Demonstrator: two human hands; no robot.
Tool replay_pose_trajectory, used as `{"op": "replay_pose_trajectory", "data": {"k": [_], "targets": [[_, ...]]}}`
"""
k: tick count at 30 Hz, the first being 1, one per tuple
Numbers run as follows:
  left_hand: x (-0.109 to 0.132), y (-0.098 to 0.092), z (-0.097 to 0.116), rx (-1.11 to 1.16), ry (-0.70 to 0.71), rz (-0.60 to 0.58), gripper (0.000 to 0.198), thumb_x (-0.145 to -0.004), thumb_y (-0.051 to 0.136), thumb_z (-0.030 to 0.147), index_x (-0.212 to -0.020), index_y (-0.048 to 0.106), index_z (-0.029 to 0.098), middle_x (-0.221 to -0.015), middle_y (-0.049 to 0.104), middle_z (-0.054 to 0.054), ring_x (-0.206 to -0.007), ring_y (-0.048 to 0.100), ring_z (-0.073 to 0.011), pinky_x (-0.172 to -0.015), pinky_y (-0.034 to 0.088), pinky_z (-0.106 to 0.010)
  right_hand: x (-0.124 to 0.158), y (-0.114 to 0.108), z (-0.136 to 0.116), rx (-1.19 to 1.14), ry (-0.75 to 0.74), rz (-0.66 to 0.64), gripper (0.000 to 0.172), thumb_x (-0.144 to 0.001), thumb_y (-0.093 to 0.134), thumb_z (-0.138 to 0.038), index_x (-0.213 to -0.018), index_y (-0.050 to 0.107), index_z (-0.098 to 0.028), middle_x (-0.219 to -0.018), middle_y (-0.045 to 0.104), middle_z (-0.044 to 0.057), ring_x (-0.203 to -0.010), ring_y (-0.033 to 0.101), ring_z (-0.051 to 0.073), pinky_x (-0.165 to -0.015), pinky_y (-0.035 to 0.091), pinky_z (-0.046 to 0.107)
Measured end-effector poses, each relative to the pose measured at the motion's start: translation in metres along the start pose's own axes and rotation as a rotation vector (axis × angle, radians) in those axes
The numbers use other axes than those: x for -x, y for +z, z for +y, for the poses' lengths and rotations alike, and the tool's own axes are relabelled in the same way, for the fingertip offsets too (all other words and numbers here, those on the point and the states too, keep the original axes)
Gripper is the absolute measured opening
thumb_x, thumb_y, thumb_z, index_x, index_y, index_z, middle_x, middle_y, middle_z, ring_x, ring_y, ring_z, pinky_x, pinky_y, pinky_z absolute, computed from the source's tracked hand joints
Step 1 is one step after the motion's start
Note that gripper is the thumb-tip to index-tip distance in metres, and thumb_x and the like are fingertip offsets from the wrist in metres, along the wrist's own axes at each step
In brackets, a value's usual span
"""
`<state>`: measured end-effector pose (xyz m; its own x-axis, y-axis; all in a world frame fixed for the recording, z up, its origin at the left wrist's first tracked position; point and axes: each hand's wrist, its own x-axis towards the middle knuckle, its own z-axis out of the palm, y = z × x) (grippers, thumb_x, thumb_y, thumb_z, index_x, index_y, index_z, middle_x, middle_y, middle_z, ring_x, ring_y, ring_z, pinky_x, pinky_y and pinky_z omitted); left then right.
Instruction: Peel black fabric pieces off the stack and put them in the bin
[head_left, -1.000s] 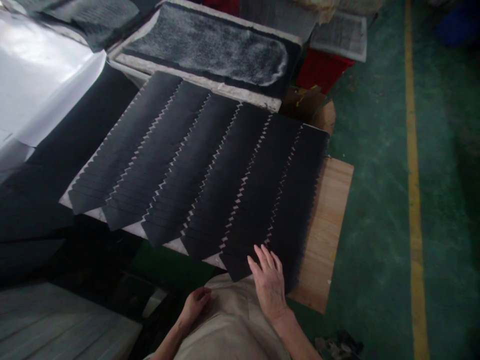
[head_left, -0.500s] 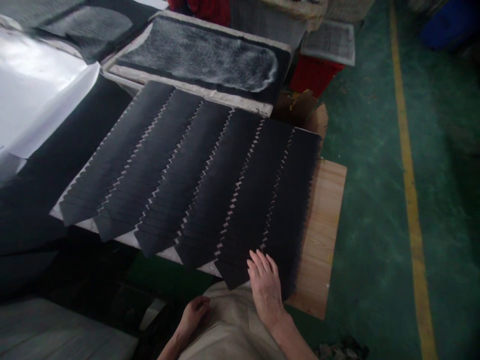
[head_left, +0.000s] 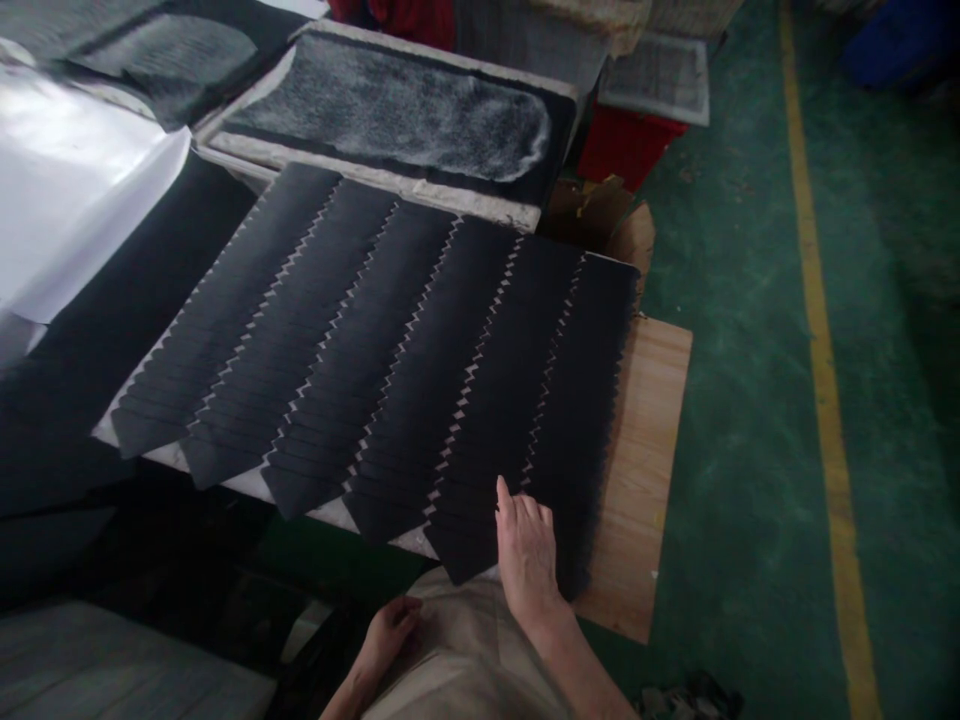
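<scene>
Six black strips of sheet material with zigzag edges and pointed near ends lie side by side; one is the middle strip (head_left: 367, 350). They rest on a pale board (head_left: 259, 484) whose front edge shows between the points. My right hand (head_left: 529, 550) is over the near end of the two rightmost strips, index finger stretched out and the other fingers bent, holding nothing visible. Whether it touches the strips I cannot tell. Against the beige apron (head_left: 469, 650) at my waist, my left hand (head_left: 390, 630) is loosely closed, with no object showing in it.
Beyond the strips lies a tray (head_left: 420, 100) with a dark, whitish-dusted surface. White sheets (head_left: 82, 180) cover the left side. A wooden board (head_left: 645, 470) sticks out at right. Behind stand a red bin (head_left: 630, 145) and cardboard (head_left: 592, 210). A yellow line (head_left: 817, 350) crosses the green floor.
The fingers of my right hand have gone from spread flat to bent, with only the index finger stretched out. My left hand has stayed at my waist. The view has shifted slightly.
</scene>
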<state>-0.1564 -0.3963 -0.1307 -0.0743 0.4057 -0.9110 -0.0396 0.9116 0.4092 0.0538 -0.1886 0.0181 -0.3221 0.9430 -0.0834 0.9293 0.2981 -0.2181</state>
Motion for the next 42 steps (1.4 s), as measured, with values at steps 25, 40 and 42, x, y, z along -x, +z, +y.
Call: {"op": "replay_pose_trajectory", "data": {"k": [25, 40, 42], "targets": [[-0.003, 0.006, 0.002, -0.032, -0.03, 0.015, 0.065, -0.051, 0.067, 0.07, -0.088, 0.062, 0.016, -0.062, 0.057, 0.0, -0.052, 0.054, -0.0161, -0.051, 0.042, -0.027, -0.032, -0.001, 0.007, -0.001, 0.029, 0.003, 0.026, -0.09, 0.048, -0.004, -0.109, 0.063, -0.015, -0.142, 0.049, 0.014, -0.133, 0.041, 0.03, -0.091, 0.045, 0.045], [-0.012, 0.007, -0.012, -0.046, -0.005, 0.031, 0.066, -0.05, 0.069, 0.072, -0.084, 0.065, 0.016, -0.058, 0.057, -0.001, -0.05, 0.054, -0.0169, -0.048, 0.044, -0.028, -0.048, -0.005, 0.015, 0.0, -0.003, 0.129, 0.037, -0.091, 0.044, -0.002, -0.124, 0.054, -0.014, -0.122, 0.063, 0.012, -0.117, 0.052, 0.027, -0.094, 0.041, 0.043], [-0.011, 0.007, -0.01, -0.066, -0.009, 0.038, 0.063, -0.051, 0.07, 0.071, -0.084, 0.066, 0.017, -0.06, 0.059, -0.002, -0.054, 0.058, -0.0194, -0.05, 0.047, -0.029, -0.052, -0.009, 0.017, -0.007, 0.005, 0.108, 0.042, -0.092, 0.044, -0.003, -0.132, 0.048, -0.014, -0.115, 0.064, 0.012, -0.109, 0.055, 0.025, -0.09, 0.042, 0.041]]}}
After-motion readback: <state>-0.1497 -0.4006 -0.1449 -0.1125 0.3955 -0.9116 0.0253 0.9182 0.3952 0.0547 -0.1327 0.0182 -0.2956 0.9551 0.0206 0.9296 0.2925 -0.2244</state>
